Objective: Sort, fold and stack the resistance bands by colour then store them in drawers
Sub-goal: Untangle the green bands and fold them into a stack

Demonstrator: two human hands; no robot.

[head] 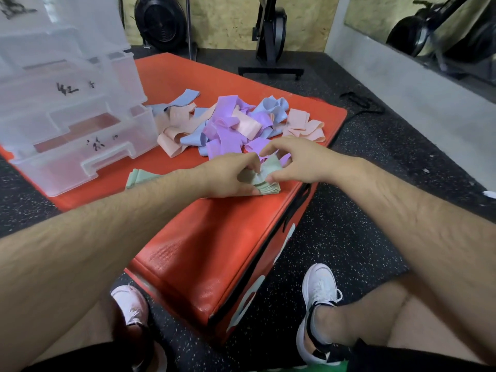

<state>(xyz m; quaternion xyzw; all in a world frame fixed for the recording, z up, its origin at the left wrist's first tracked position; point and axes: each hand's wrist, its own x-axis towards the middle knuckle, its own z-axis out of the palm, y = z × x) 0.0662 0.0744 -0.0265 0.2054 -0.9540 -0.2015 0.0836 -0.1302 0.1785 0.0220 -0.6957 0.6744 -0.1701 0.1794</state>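
Left hand [230, 174] and right hand [298, 162] fingers pinch flat, folded green bands [269, 189]

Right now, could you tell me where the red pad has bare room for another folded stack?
The near end of the red pad, between the green stack and its front edge, is bare; so is the far strip beyond the loose pile. The middle and the drawer unit side are crowded.

Pale green bands [268, 183], purple, blue, peach pile [230, 124], red pad [204, 237], speckled black floor [349, 224]
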